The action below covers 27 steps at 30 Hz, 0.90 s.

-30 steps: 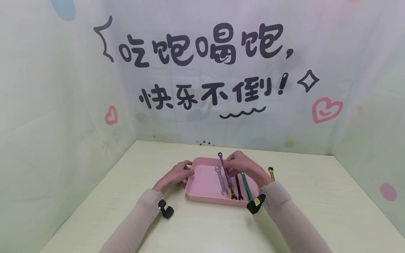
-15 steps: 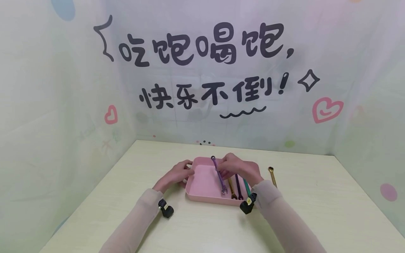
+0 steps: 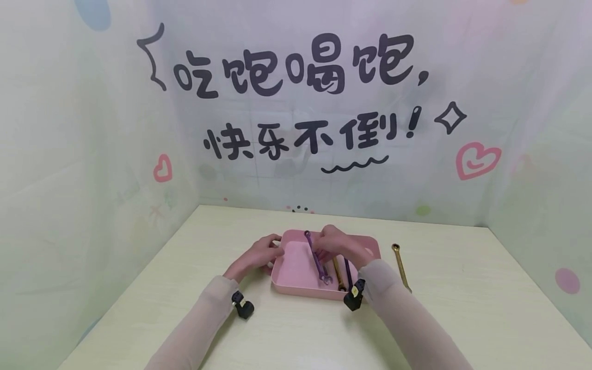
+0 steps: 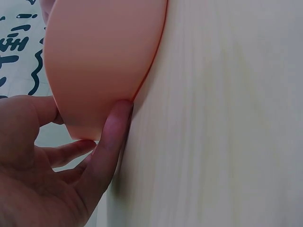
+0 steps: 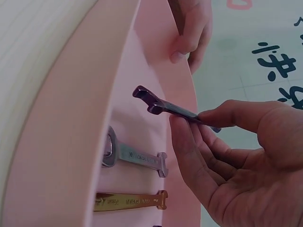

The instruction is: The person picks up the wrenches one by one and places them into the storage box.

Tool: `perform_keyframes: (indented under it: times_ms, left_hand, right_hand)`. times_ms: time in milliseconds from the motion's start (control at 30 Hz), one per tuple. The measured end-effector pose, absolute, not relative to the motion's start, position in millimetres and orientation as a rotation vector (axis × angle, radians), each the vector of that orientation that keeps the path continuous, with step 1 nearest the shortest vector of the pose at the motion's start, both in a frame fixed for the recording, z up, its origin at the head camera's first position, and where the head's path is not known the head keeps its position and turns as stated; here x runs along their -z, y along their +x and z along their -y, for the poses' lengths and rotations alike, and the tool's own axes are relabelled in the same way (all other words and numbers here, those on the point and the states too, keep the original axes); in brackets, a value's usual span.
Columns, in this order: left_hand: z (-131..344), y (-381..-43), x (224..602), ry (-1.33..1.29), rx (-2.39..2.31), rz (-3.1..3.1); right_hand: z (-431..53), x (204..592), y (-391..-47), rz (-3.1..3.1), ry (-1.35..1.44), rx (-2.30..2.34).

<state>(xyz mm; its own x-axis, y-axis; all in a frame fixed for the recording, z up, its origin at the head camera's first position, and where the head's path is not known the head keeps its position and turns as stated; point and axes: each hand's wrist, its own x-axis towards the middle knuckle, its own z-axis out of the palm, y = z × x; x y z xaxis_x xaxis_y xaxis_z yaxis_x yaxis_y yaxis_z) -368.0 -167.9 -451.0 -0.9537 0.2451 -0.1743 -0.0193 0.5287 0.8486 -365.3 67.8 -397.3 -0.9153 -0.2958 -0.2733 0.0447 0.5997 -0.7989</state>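
My right hand [image 3: 334, 241] pinches a purple wrench [image 3: 315, 259] between thumb and fingers, over the pink tray [image 3: 298, 292]. In the right wrist view, the open jaw end of this wrench [image 5: 173, 109] points toward the near wall, above the tray floor. Beneath and beside it lie a silver wrench [image 5: 139, 157] and a gold wrench [image 5: 130, 201]. A dark wrench [image 3: 348, 272] rests farther right in the tray, partly covered by my wrist. My left hand [image 3: 259, 254] grips the tray's left end, thumb low against the outer wall and fingers at the rim.
Another gold wrench [image 3: 400, 264] lies on the pale table [image 3: 462, 288], right of the tray. A printed cloth [image 3: 287, 190] hangs behind the table's back edge, and cloth walls stand at both sides.
My right hand has carried the purple wrench left across the tray, now overlapping the silver wrench. The green wrench has passed out of sight behind my right arm. My left hand stays at the tray.
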Motion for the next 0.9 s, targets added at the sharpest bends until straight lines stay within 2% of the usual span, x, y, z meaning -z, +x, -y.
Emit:
perform_keyframes:
  times_ms: [900]
  left_hand:
    - [168, -368, 451, 0.19, -1.383, -2.516]
  right_hand:
    - [-58, 413, -364, -2.498, -0.179, 1.161]
